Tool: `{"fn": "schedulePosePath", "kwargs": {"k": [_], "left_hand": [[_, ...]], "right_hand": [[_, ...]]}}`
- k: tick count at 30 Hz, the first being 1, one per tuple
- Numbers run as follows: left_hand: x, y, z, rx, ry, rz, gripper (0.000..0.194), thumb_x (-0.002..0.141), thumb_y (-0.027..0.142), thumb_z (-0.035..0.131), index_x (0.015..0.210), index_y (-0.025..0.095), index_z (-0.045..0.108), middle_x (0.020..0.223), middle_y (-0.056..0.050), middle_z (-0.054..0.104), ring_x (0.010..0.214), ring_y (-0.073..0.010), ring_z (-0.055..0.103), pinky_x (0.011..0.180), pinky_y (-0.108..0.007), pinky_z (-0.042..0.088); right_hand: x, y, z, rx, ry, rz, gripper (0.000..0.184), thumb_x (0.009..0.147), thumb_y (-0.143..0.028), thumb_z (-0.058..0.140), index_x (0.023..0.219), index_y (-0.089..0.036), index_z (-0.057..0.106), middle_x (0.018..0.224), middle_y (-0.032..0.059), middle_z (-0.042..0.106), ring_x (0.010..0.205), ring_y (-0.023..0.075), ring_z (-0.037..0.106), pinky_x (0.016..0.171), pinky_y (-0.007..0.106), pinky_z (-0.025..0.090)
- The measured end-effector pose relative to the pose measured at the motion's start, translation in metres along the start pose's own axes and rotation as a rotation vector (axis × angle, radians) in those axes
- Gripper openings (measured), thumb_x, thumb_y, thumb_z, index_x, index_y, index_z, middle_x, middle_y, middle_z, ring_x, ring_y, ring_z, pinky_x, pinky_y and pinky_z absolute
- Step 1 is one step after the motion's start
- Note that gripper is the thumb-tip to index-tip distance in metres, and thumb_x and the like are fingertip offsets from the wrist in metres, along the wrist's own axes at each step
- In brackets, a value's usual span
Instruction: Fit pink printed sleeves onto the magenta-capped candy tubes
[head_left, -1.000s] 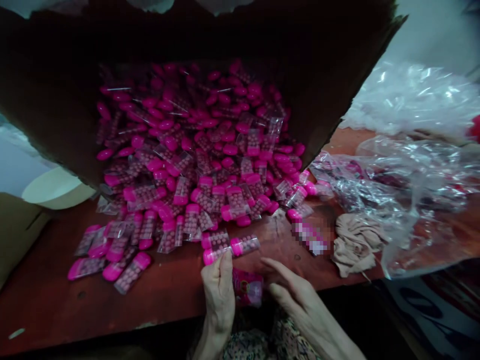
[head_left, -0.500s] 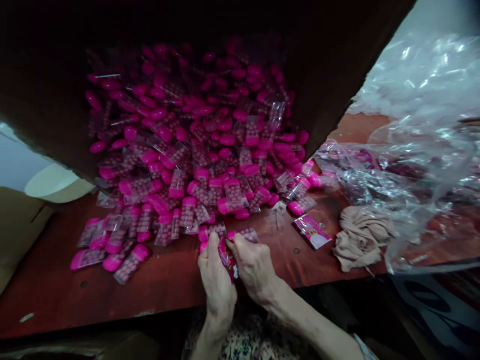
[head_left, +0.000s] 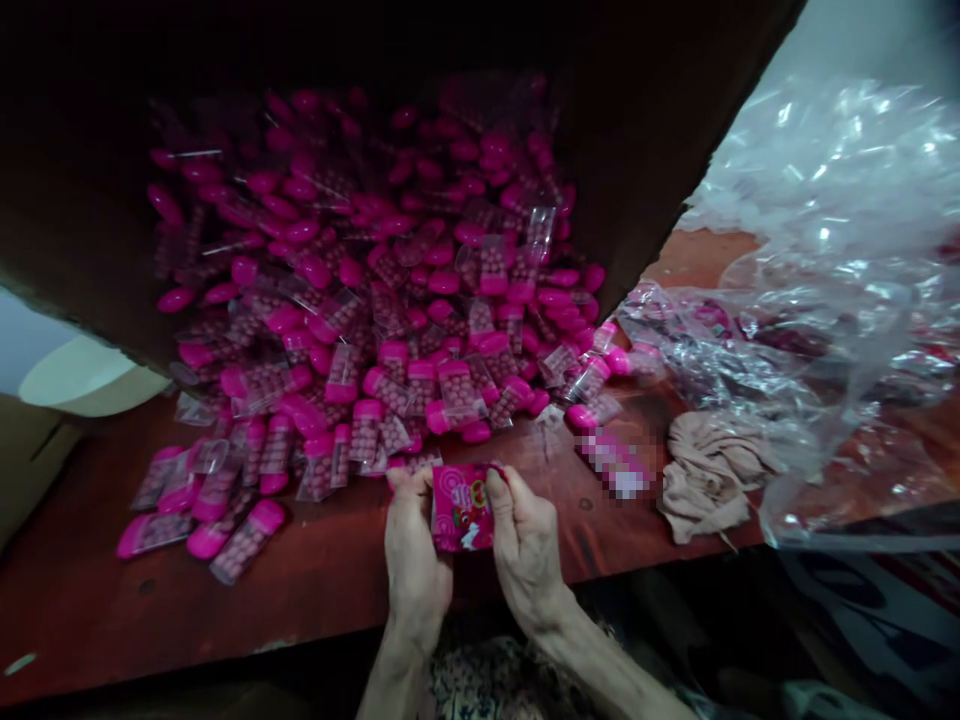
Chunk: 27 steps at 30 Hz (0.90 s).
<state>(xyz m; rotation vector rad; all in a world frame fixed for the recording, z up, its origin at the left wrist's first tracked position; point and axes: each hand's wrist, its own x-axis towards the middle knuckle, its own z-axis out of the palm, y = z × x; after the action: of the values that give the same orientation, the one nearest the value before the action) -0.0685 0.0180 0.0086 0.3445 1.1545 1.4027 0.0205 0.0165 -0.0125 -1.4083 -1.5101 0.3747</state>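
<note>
And here's the close-up at the table edge: the person's left hand point(head_left: 415, 550) and right hand point(head_left: 527, 552) have a pink printed packet point(head_left: 461, 508) up between them, just in front of the spill; both hands are pinching it from either side, the right thumb point(head_left: 499, 505) pressed upright against its edge, the fingers curled in close together, their tips mostly hidden behind the packet; it sits right over the near edge of the heap of pink-capped tubes in clear bags point(head_left: 341, 350), which pours out of a tipped cardboard box point(head_left: 75, 200) onto a red-brown wooden table point(head_left: 112, 610).

Off to the right lie a pixel-blurred packet point(head_left: 615, 465), a crumpled beige cloth point(head_left: 709, 470) and a big sheet of clear plastic point(head_left: 840, 200); a pale bowl-shaped thing point(head_left: 82, 375) sits beyond the box's lower left corner.

The danger spot is that thin, glossy packet; a slack pinch could let it slip or tear, and a careless wrist could nudge the nearest tubes, which are loose and rounded enough to roll off the table's edge; the dim light doesn't help either, hiding the box's interior.
</note>
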Motion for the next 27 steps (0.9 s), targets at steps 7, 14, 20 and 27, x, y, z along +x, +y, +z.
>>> {"fn": "schedulePosePath", "kwargs": {"k": [7,14,20,27], "left_hand": [[-0.023,-0.036,-0.003,0.024,-0.264,-0.043,0.039,0.065,0.040,0.073,0.095,0.015,0.067,0.083,-0.005,0.069,0.079,-0.0183,0.062,0.077,-0.029,0.046],[-0.006,-0.032,-0.001,-0.036,-0.007,-0.088,0.019,0.063,0.030,0.074,0.071,0.015,0.065,0.065,0.001,0.065,0.060,-0.0120,0.057,0.064,-0.024,0.045],[-0.006,-0.022,-0.018,0.372,-0.319,-0.062,0.022,0.075,0.031,0.063,0.088,0.015,0.071,0.074,-0.003,0.070,0.069,-0.0166,0.060,0.069,-0.028,0.047],[-0.009,-0.015,-0.016,0.294,-0.425,-0.159,0.017,0.073,0.024,0.065,0.086,0.013,0.069,0.070,-0.003,0.068,0.067,-0.0146,0.061,0.066,-0.024,0.048]], "right_hand": [[-0.008,0.015,-0.001,0.009,0.101,0.173,0.030,0.095,-0.028,0.031,0.068,-0.020,0.040,0.047,-0.0065,0.039,0.037,0.0069,0.036,0.038,0.019,0.028],[-0.016,0.011,-0.028,0.061,-0.173,0.065,0.035,0.092,-0.040,0.036,0.077,-0.018,0.058,0.057,-0.0008,0.058,0.045,0.0104,0.052,0.044,0.019,0.042],[0.009,0.007,-0.067,-0.157,-0.306,-0.127,0.041,0.091,-0.037,0.041,0.127,-0.017,0.044,0.108,0.0118,0.059,0.100,0.0215,0.058,0.081,0.032,0.050],[0.022,0.010,-0.055,0.009,-0.496,-0.170,0.018,0.089,-0.017,0.046,0.083,-0.018,0.063,0.073,0.0022,0.059,0.067,0.0128,0.056,0.060,0.023,0.048]]}}
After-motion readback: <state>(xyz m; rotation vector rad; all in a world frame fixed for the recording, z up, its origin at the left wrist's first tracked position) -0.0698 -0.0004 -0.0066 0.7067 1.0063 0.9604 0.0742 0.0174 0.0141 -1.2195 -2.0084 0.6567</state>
